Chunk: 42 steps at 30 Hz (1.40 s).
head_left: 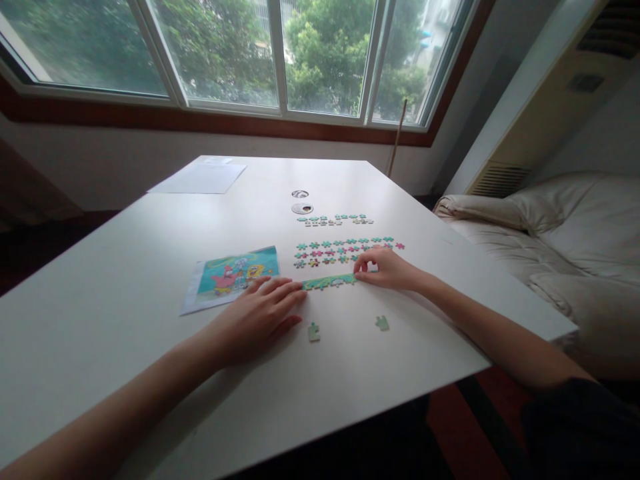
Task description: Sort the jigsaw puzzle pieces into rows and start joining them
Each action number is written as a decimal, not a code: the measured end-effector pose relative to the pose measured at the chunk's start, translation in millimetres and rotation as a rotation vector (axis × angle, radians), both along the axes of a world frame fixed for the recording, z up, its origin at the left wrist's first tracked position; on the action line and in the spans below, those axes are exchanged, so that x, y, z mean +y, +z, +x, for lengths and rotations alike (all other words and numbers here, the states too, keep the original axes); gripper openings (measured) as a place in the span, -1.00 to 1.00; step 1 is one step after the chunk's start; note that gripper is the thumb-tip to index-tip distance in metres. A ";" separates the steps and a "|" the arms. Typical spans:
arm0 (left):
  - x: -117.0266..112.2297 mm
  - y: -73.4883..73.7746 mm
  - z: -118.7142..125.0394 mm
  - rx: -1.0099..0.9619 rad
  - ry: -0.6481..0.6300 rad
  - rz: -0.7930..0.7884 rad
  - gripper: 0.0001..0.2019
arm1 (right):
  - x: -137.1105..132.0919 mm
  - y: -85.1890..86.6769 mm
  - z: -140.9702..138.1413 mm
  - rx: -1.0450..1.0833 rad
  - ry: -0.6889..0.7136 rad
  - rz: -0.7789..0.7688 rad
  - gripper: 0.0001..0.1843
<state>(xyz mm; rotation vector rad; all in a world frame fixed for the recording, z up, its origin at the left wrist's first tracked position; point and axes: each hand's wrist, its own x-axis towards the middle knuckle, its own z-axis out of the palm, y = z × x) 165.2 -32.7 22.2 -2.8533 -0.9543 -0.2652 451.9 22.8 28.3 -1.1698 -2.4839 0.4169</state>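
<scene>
A joined strip of green and teal jigsaw pieces (327, 283) lies between my two hands. My left hand (267, 303) rests flat with its fingers stretched out, the fingertips at the strip's left end. At the strip's right end, thumb and forefinger of my right hand (385, 268) are pinched on a puzzle piece, mostly covered by the fingers. Rows of loose puzzle pieces (327, 253) are laid out just beyond the strip. Nearer to me lie two single pale green pieces, a left piece (314, 332) and a right piece (382, 323).
A cartoon picture sheet (235, 275) lies left of the strip, partly under my left hand. More piece rows (333, 220) and two round holes sit farther back on the white table (125, 267). White paper (200, 179) lies at the far left corner. A sofa (540, 233) stands right.
</scene>
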 end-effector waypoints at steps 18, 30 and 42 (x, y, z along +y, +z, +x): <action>-0.2 0.3 -2.0 0.005 0.002 -0.022 -0.67 | 10.2 8.3 40.4 -0.054 0.072 -0.322 -0.68; -0.8 1.9 -1.3 -0.009 -0.010 -0.019 -0.68 | 8.7 6.7 35.1 0.009 0.093 -0.351 -0.70; -0.3 1.1 -1.7 -0.015 -0.005 -0.019 -0.68 | 7.6 10.1 35.1 0.005 0.075 -0.376 -0.68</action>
